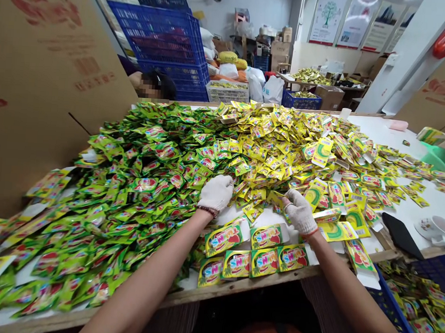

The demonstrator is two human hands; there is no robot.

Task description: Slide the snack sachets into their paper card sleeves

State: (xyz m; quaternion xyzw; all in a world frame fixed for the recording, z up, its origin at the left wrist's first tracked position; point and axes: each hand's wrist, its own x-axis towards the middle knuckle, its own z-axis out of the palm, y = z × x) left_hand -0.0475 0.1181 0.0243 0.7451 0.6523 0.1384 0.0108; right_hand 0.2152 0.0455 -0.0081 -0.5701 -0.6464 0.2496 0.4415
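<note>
My left hand (216, 192), in a white knit glove, rests curled on the edge of a heap of green packets (131, 181) where it meets the yellow ones. In the same kind of glove, my right hand (298, 211) pinches a small yellow packet (277, 199) at the near edge of a heap of yellow packets (284, 135). Between my forearms, several larger green-and-yellow packets (253, 254) lie flat in two rows near the table's front edge.
Tall cardboard sheets (43, 75) stand at the left and far right. A person's head shows behind the pile, before stacked blue crates (162, 42). A black phone (401, 235) and a cup on a saucer (435, 227) lie at right. A blue crate (413, 309) of packets sits below.
</note>
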